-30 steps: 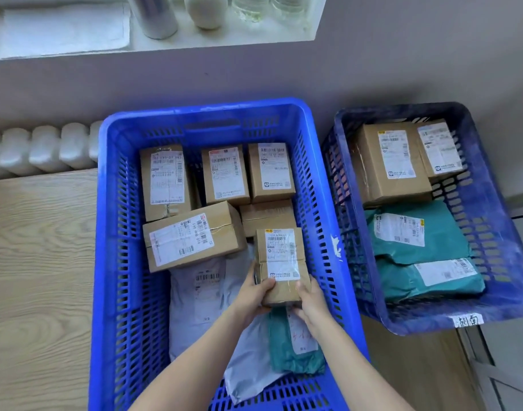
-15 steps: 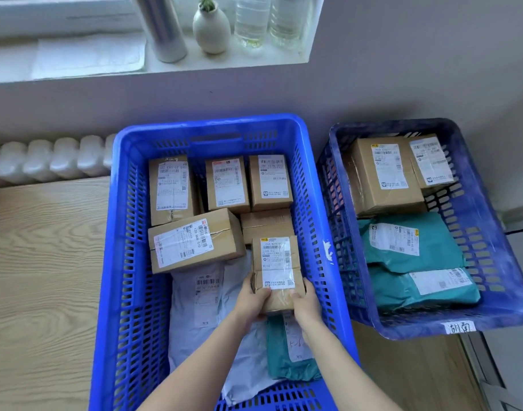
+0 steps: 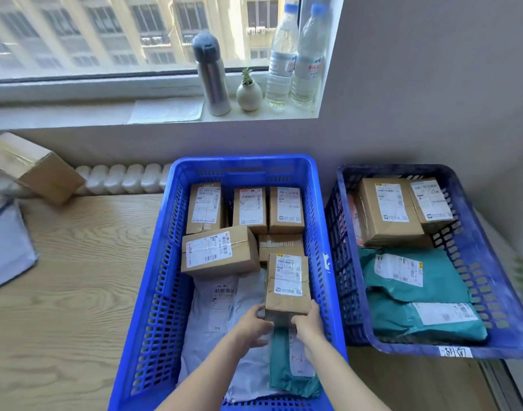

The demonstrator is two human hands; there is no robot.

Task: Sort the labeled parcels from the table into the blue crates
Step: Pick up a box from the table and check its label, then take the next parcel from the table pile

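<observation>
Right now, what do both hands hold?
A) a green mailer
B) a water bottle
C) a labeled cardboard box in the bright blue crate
C: the left hand and the right hand grip the near end of the labeled cardboard box inside the bright blue crate.

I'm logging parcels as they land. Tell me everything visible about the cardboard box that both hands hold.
The cardboard box is brown, oblong, with a white barcode label over most of its top. It lies label up in the bright blue crate near its right wall, far end by another brown box, near end above a teal mailer bag. The left hand grips its near left corner, the right hand its near right corner.
</observation>
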